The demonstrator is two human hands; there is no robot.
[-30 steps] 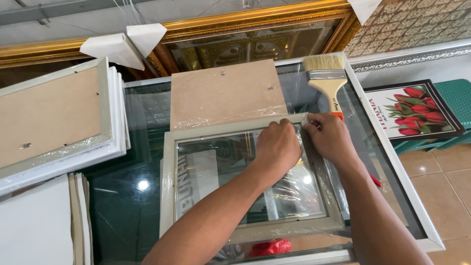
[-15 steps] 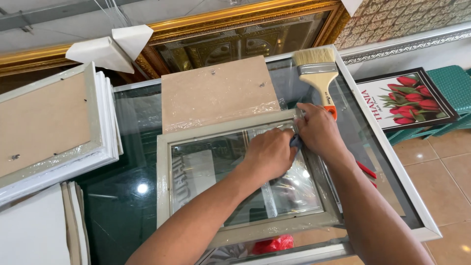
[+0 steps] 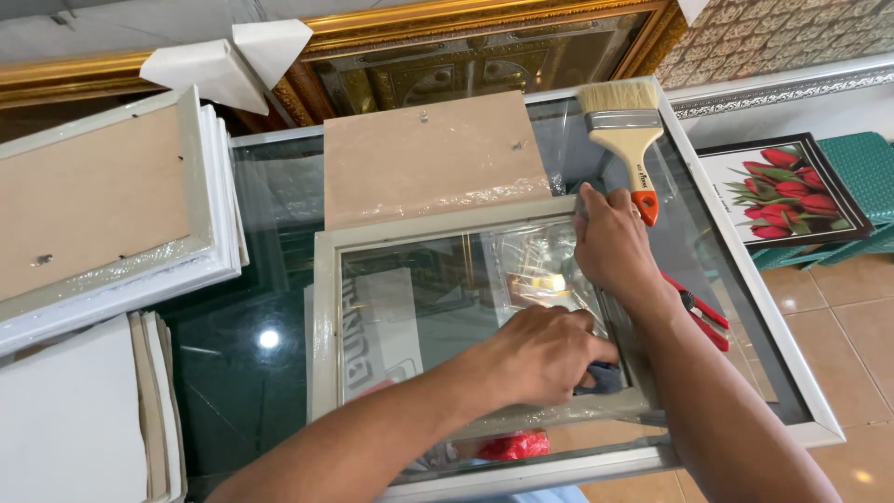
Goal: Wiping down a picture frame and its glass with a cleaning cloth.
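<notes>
Glass-topped table [image 3: 233, 391], tiled floor [image 3: 838, 317]. Left hand [image 3: 545, 354] clenched on dark cloth [image 3: 603, 377]; right hand [image 3: 610, 247] flat, holding nothing, pressing frame [image 3: 321, 317].

Pale grey-white frame [image 3: 326, 307], brush [image 3: 622, 130] with cream bristles and orange-tipped handle — cloth [image 3: 601, 377] perhaps dark blue.

We see a paintbrush [image 3: 622, 130] with an orange-tipped handle on the glass table [image 3: 233, 373] — beside it a brown backing board [image 3: 428, 154]. Stacked white frames [image 3: 112, 224] lie left, a tulip picture [image 3: 782, 191] right, a gilded frame [image 3: 484, 47] behind — red pliers [image 3: 698, 312] nearby.
</notes>
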